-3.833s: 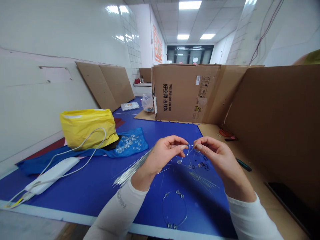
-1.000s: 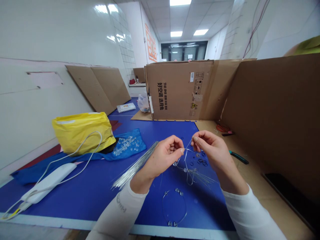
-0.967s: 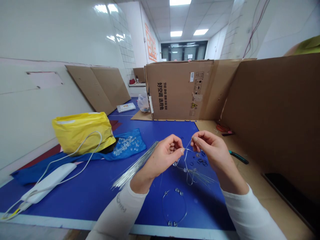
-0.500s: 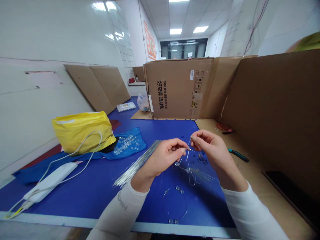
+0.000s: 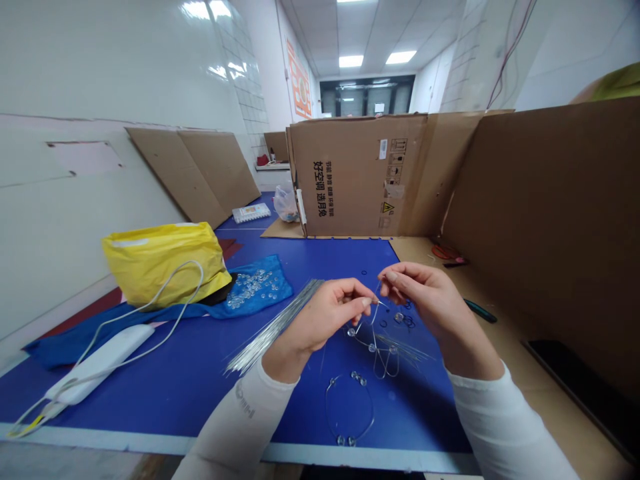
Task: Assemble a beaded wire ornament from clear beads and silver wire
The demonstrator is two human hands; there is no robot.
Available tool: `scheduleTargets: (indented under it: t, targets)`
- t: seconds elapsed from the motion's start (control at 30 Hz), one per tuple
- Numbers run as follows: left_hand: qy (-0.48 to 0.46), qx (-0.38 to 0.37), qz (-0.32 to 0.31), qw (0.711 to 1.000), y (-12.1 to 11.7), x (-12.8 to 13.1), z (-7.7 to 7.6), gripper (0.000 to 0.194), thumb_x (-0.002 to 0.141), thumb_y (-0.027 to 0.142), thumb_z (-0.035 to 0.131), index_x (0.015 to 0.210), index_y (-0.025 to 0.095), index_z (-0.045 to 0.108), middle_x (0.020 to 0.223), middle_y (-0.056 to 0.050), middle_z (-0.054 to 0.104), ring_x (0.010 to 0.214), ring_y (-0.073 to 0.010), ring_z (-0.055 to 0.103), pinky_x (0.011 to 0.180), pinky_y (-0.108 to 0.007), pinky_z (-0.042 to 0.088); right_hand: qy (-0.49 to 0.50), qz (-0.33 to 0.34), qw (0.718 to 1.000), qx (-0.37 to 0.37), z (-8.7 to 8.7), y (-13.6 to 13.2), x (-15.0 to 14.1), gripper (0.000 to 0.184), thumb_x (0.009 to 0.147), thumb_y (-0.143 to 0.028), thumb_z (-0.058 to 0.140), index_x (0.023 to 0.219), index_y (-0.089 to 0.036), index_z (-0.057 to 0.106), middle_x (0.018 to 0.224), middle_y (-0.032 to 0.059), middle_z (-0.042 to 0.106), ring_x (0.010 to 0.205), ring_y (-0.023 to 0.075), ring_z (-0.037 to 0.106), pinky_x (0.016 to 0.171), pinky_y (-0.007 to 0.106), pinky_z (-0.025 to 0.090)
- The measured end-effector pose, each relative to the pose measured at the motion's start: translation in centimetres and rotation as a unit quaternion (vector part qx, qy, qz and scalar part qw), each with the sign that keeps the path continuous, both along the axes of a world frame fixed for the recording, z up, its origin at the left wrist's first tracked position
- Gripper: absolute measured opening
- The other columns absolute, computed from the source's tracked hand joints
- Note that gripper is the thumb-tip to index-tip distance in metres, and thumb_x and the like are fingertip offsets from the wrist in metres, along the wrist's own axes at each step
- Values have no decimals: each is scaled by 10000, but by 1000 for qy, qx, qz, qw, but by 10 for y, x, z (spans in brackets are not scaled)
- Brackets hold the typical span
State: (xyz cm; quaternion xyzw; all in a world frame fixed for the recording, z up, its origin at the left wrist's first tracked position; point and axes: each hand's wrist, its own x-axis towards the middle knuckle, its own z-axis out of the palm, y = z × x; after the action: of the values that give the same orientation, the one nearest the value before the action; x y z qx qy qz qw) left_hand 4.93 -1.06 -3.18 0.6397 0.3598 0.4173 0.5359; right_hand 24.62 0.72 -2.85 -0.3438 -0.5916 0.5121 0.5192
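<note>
Between thumb and forefinger, my left hand [image 5: 336, 312] pinches a thin wire piece strung with clear beads [image 5: 373, 348]. Its bent wire loops hang below the fingers, above the blue table. My right hand [image 5: 417, 290] is closed at the thumb and fingertips on a wire end at the upper right of the same piece. How the wires cross between the hands is too fine to make out. Nearer me lies a wire ring with clear beads [image 5: 341, 441], flat on the table. A bundle of straight silvery wires [image 5: 273, 333] lies beside my left forearm, partly covered by it.
Loose clear beads [image 5: 253, 287] lie on a blue cloth by a yellow bag [image 5: 167, 263]. A white power strip [image 5: 103, 363] trails its cord. Pliers [image 5: 480, 311] and a dark phone-like slab [image 5: 575, 373] lie right. Cardboard [image 5: 360, 177] walls the back.
My right hand has shifted slightly, its fingertips a little left and lower. The beaded wire piece has moved slightly left and down, and my left hand keeps its pinch.
</note>
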Motion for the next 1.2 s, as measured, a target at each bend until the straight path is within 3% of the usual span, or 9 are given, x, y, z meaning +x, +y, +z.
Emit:
scheduleTargets:
  t: [0.13, 0.37, 0.73, 1.2]
  targets:
    - [-13, -11, 15, 1000, 0, -1, -1, 205, 812, 316, 720, 861, 117, 705, 722, -11, 648, 590, -95, 535, 583, -249, 422, -8, 5, 1000, 17, -1, 0, 3, 276, 853, -478, 753, 875, -205, 780, 747, 33, 744, 600, 126, 546, 577, 293, 409]
    - [-13, -28, 0, 1000, -1, 0, 0, 200, 800, 289, 733, 881, 107, 746, 711, -21, 666, 589, -97, 549, 572, -241, 435, -28, -10, 999, 42, 1, -2, -2, 208, 781, -410, 807, 791, -211, 748, 672, 0, 686, 628, 135, 563, 611, 295, 415]
    - [12, 2, -18, 1000, -5, 0, 3, 199, 823, 268, 708, 919, 104, 769, 729, -24, 678, 597, -99, 566, 586, -243, 460, -8, 8, 999, -35, 1, 1, -3, 272, 703, -438, 829, 695, -201, 696, 573, -6, 639, 512, 106, 439, 526, 287, 342]
    - [58, 49, -16, 997, -5, 0, 7, 119, 847, 247, 665, 852, 135, 705, 723, -15, 674, 586, -100, 580, 590, -241, 476, -12, 20, 998, -52, 4, -1, -3, 271, 702, -438, 830, 685, -200, 700, 562, -10, 635, 489, 94, 419, 494, 277, 328]
